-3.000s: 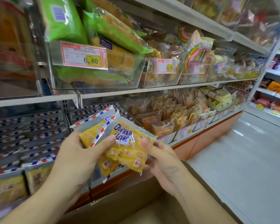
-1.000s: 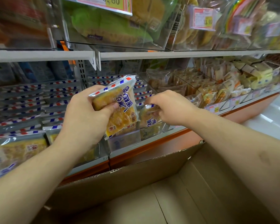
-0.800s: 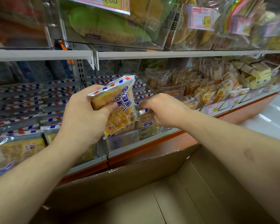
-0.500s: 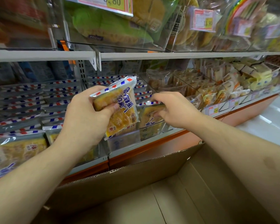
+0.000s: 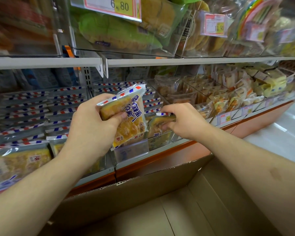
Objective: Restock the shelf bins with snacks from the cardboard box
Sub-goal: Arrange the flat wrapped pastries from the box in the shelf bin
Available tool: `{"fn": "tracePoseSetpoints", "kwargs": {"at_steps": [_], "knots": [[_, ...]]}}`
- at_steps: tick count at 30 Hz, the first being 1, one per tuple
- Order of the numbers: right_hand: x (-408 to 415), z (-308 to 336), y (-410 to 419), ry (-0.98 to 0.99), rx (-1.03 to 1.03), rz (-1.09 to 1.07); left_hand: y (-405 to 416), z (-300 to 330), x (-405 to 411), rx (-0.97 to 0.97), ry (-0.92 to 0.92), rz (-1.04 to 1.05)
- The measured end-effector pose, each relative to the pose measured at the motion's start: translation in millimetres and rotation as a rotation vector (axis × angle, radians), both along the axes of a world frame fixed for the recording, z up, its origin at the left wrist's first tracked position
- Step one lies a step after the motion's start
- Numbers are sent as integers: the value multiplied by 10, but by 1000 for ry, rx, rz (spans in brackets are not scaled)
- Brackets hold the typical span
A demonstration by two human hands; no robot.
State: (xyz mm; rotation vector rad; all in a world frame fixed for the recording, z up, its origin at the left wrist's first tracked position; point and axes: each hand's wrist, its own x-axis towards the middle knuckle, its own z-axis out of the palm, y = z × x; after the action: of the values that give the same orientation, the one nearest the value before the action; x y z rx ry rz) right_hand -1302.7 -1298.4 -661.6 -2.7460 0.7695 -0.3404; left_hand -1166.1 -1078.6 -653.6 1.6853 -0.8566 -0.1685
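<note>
Yellow cake packs going into the lower bin, restock well along

Cardboard box shows only bare floor in the part visible, so little seems left to unpack. Left hand grips a spare pack upright, thumb across its face, just in front of the bin. Right hand pinches a second pack by its top edge, lowering it into the bin's front row. Striped packs already fill the rows behind; the held pack remains to place.

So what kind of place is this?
Most likely a shop's snack aisle: red-and-yellow price tags, clear plastic shelf bins of wrapped cakes, and a brown cardboard box being unpacked.
</note>
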Motion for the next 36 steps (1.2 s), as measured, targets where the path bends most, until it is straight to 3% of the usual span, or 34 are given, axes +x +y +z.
{"fn": "tracePoseSetpoints", "kwargs": {"at_steps": [11,15,18,23,26,30,36], "knots": [[-251,217,269,-377,252,112,-3,78,-38,1,7,-109],[-316,203,537,-454,352,194,-27,144,-156,76,-67,-299],[-382,108,608,-518,251,110,-17,163,-126,260,-207,-367],[-558,11,435,-663,288,-87,14,120,114,648,-713,-158],[-577,-2,371,-748,334,-108,-56,27,185,756,-891,-83],[-512,-44,408,-770,358,-88,-171,-40,245,734,-949,-8],[-261,-173,513,-752,436,-22,-216,-80,399,603,-811,63]]}}
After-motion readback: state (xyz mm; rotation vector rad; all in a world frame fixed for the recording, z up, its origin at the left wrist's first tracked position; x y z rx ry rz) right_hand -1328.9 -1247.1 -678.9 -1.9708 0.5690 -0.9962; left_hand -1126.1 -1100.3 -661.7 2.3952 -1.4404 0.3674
